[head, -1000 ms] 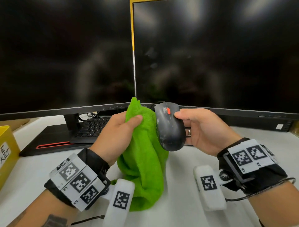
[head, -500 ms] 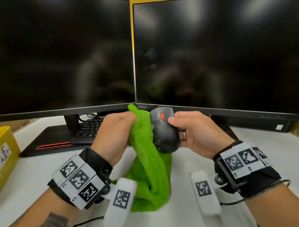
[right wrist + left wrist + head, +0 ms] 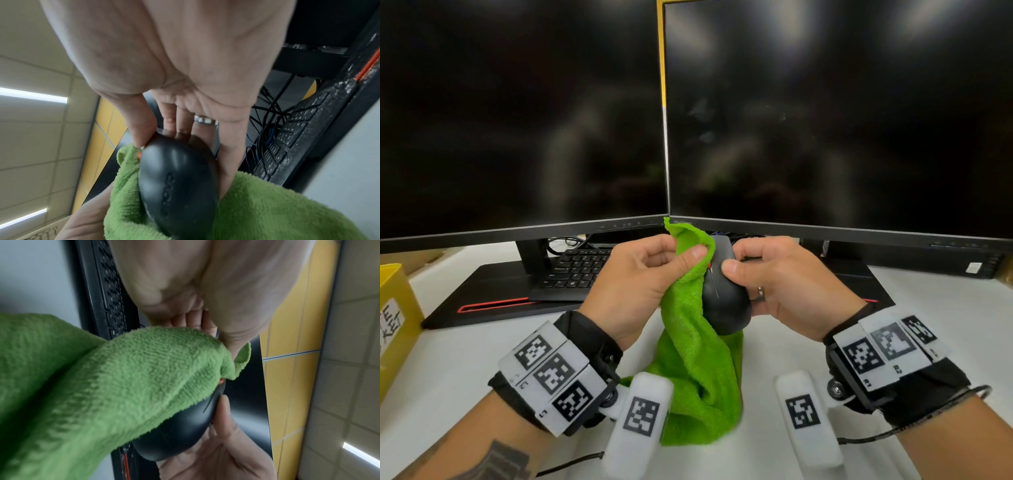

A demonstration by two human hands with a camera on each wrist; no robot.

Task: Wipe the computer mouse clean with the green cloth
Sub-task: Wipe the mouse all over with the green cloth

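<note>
My right hand (image 3: 767,277) grips a black computer mouse (image 3: 726,298) with an orange scroll wheel, lifted above the desk in front of the monitors. The thumb lies on its top and the fingers curl under it. My left hand (image 3: 650,274) pinches the green cloth (image 3: 698,363) and presses a fold over the mouse's left side; the rest of the cloth hangs down to the desk. In the left wrist view the cloth (image 3: 123,386) covers most of the mouse (image 3: 176,434). From the right wrist the mouse's rear (image 3: 176,183) shows, with cloth (image 3: 267,211) around it.
Two dark monitors (image 3: 825,120) stand close behind the hands. A black keyboard (image 3: 578,267) lies under the left monitor on its stand base. A yellow box (image 3: 393,315) sits at the left edge. Tangled cables (image 3: 267,123) run behind the keyboard. The desk (image 3: 945,315) is white.
The cloth's top fold has moved up and over the mouse's left side and front. The mouse has turned more upright in my right hand, and both hands have come closer together.
</note>
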